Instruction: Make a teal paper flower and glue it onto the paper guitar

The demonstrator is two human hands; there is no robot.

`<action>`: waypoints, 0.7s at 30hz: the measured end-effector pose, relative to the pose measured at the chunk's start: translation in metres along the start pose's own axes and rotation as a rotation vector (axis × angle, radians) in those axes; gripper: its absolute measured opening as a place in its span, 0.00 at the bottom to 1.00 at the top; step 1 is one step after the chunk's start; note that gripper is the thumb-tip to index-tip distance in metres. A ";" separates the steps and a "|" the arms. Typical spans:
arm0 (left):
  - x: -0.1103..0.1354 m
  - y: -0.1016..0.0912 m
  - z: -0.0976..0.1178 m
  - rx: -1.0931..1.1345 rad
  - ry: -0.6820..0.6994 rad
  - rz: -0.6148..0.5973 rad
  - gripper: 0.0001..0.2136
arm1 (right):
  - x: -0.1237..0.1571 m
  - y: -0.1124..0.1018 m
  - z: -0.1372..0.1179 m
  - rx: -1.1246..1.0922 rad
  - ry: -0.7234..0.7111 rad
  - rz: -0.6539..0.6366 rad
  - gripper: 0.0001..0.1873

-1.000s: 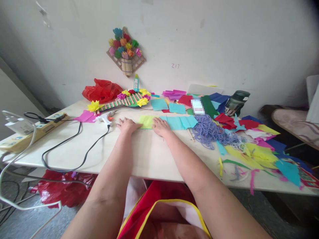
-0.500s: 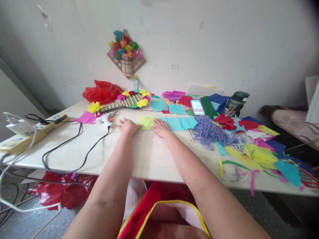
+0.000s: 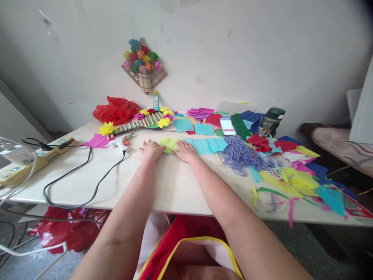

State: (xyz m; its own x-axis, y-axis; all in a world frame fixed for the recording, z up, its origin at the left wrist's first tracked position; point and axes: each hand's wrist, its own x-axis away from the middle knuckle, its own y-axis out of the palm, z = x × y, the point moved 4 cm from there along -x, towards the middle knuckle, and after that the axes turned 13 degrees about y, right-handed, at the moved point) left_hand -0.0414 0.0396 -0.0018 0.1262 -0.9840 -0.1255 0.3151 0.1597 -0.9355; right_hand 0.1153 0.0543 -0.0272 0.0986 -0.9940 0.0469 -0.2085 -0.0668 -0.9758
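Note:
A strip of yellow-green crepe paper (image 3: 169, 144) lies flat on the table in front of me. My left hand (image 3: 151, 149) rests at its left end, fingers spread on the tabletop and thumb at the paper's edge. Flat over its right part lies my right hand (image 3: 185, 151), fingers stretched out and pressing down. Light blue crepe paper pieces (image 3: 207, 145) extend from beside my right hand to a heap of purple yarn (image 3: 240, 153). A thin wooden stick (image 3: 220, 160) sits by the yarn.
A white glue gun (image 3: 120, 144) with a black cord lies to the left, near a power strip (image 3: 37, 162). Behind are a flower-decorated craft piece (image 3: 142, 122), a red plastic bag (image 3: 116, 110) and a glue bottle (image 3: 156, 100). Paper scraps (image 3: 291, 181) and a dark bottle (image 3: 272, 121) are at right.
The view has shifted slightly, so the scene sits a little further left. My right hand has slid slightly left over the yellow-green paper; my left hand stays at its left end.

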 end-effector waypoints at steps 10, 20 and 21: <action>-0.002 -0.002 0.005 0.159 0.030 0.173 0.09 | -0.003 0.003 0.002 -0.019 -0.013 0.018 0.36; -0.011 0.011 -0.003 0.523 0.064 0.275 0.21 | -0.001 0.001 0.001 -0.006 -0.004 0.003 0.35; -0.012 0.013 -0.004 0.540 0.046 0.276 0.22 | -0.001 0.001 0.001 -0.003 -0.004 0.006 0.35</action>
State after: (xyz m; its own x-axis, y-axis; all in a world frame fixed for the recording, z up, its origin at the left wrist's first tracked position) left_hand -0.0430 0.0529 -0.0136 0.2347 -0.9009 -0.3652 0.7106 0.4153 -0.5680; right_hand 0.1157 0.0551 -0.0283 0.1014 -0.9940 0.0399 -0.2125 -0.0608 -0.9753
